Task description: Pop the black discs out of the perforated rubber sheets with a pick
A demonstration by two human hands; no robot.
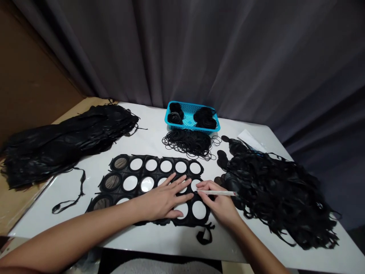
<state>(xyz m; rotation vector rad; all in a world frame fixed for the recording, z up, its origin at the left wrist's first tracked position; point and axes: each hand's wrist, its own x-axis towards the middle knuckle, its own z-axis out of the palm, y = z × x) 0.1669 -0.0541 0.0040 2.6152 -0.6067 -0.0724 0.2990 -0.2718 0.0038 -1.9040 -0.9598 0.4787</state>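
Note:
A black sheet (116, 193) with rows of round openings lies on the white table. White shows through most openings; the left column looks dark and covered. My left hand (164, 198) rests flat on the sheet's middle and right part, fingers spread. At the sheet's right side my right hand (215, 199) pinches a thin white stick-like tool (221, 193), its tip near an opening in the middle row. The tool's tip is too small to make out.
A blue basket (188, 127) with black bundles stands at the back, black rings (188, 142) before it. Black material is heaped left (68, 137) and right (279, 194). Loose black scraps (204, 236) lie near the front edge. A grey curtain (182, 49) hangs behind.

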